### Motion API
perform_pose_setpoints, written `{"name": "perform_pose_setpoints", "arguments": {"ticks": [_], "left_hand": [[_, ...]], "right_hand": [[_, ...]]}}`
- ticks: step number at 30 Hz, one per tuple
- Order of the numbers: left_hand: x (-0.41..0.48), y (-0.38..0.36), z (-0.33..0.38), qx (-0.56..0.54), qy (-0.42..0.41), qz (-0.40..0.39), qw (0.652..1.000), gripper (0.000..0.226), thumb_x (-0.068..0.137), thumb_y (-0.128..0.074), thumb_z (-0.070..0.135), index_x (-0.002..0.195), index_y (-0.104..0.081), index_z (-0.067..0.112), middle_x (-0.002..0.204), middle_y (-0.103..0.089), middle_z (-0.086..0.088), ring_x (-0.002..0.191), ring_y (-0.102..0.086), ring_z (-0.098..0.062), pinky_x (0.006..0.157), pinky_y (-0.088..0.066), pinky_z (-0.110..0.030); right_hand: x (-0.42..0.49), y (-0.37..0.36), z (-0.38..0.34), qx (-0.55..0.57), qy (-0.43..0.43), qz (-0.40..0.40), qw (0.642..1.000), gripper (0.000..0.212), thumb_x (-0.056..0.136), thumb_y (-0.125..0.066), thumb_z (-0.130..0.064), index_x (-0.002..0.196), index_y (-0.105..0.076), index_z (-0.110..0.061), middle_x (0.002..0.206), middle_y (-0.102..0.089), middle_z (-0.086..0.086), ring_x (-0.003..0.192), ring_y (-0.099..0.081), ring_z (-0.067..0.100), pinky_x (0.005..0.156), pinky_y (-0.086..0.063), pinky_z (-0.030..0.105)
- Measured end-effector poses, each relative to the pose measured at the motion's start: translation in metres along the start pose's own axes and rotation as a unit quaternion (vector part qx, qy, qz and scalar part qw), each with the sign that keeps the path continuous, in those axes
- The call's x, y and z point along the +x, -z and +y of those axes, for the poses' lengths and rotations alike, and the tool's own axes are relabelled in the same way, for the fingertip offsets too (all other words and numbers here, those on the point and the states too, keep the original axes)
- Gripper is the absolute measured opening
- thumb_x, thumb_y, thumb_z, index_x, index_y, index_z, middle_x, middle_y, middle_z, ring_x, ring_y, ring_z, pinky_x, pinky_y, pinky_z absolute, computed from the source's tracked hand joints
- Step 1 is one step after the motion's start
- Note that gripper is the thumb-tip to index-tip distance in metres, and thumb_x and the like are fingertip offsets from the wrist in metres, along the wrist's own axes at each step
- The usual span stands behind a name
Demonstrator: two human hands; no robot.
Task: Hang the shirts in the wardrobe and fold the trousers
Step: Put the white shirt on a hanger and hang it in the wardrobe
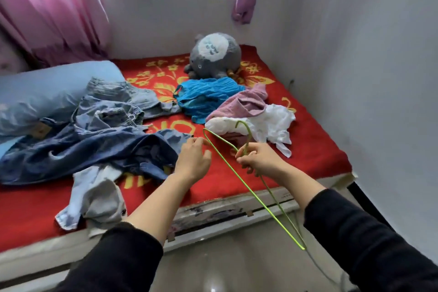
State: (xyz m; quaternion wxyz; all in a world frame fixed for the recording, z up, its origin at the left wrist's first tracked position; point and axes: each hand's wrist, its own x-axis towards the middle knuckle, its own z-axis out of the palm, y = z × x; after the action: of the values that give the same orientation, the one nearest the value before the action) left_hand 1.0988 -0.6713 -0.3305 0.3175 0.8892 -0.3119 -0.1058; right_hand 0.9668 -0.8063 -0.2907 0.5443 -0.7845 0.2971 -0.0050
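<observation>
My right hand [259, 160] grips a green wire hanger [239, 176] at its neck, hook pointing up. My left hand [193, 161] hovers beside the hanger's far corner, fingers loosely bent, its fingertips close to or touching the wire. On the red bed cover [315, 140] lie a heap of denim trousers [99, 140] at left, a light grey-blue garment [94, 194] near the front edge, a bright blue top [206, 97], a pink garment [241, 104] and a white garment [267, 125] just beyond the hanger. No wardrobe is in view.
A grey plush toy [213, 57] sits at the back of the bed and a blue pillow [42, 92] at left. Pink curtains [47, 7] hang beside the window. White walls close in at right. The bed frame's edge [213, 216] runs in front of me.
</observation>
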Motion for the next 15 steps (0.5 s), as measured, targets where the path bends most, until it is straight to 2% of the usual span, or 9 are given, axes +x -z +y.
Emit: {"name": "perform_pose_setpoints", "arguments": {"ticks": [3,9,15], "left_hand": [[0.049,-0.032,0.015,-0.001,-0.006,-0.033,0.999,0.032,0.089,-0.048,0.015,0.119,-0.059,0.012,0.129,-0.050,-0.011,0.122,-0.044,-0.027,0.104,-0.032,-0.035],[0.139,-0.099,0.046,-0.002,-0.002,-0.076,0.997,0.032,0.089,-0.048,0.015,0.119,-0.058,0.013,0.130,-0.050,-0.011,0.120,-0.044,-0.028,0.100,-0.034,-0.033],[0.243,-0.176,0.064,-0.009,0.050,-0.086,0.995,0.031,0.088,-0.048,0.013,0.117,-0.058,0.009,0.126,-0.052,-0.014,0.117,-0.048,-0.030,0.100,-0.038,-0.035]], "right_hand": [[0.036,0.036,0.018,0.019,-0.030,0.032,0.999,0.009,0.085,-0.063,-0.003,0.081,-0.062,-0.012,0.066,-0.058,0.009,0.051,-0.047,0.014,0.043,-0.034,0.020],[0.115,0.107,0.054,0.042,-0.068,0.092,0.993,0.016,0.086,-0.063,-0.001,0.074,-0.059,-0.013,0.061,-0.054,0.005,0.048,-0.047,0.015,0.039,-0.034,0.017],[0.232,0.183,0.097,0.030,-0.099,0.098,0.990,0.021,0.085,-0.062,-0.002,0.069,-0.055,-0.014,0.061,-0.051,0.006,0.049,-0.045,0.017,0.039,-0.033,0.016]]}}
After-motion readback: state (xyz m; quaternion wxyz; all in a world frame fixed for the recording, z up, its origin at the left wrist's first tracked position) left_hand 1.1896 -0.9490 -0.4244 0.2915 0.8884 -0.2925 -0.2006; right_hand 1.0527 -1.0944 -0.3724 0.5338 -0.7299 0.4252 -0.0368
